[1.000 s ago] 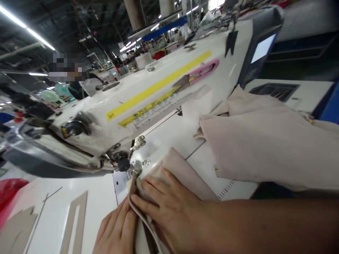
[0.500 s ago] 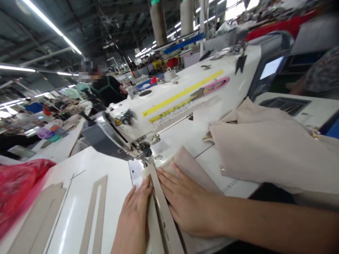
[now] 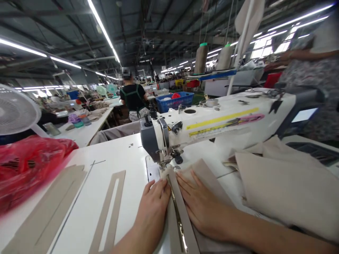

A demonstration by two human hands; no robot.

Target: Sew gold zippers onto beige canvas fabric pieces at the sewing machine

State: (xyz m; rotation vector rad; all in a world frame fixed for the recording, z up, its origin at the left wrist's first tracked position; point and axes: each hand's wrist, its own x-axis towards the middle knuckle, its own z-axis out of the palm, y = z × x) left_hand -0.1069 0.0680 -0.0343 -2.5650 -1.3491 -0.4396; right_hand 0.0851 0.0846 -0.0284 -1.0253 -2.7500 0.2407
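A white sewing machine stands over the table, its needle area above the top end of a beige strip with a gold-toothed zipper along its middle. My left hand presses on the strip's left side, fingers bent close together and pointing at the presser foot. Flat on beige fabric at the strip's right edge lies my right hand, its fingers stretched out and slightly spread. The needle tip itself is too small to make out.
Slotted beige frame and larger beige pieces lie left, by a red plastic bag and a white fan. Folded beige fabric sits right. One person is beyond the machine, another at right.
The view has turned up and left, so the machine and both hands appear further right. The fan and a blue basket now show. Both hands keep about the same places on the work.
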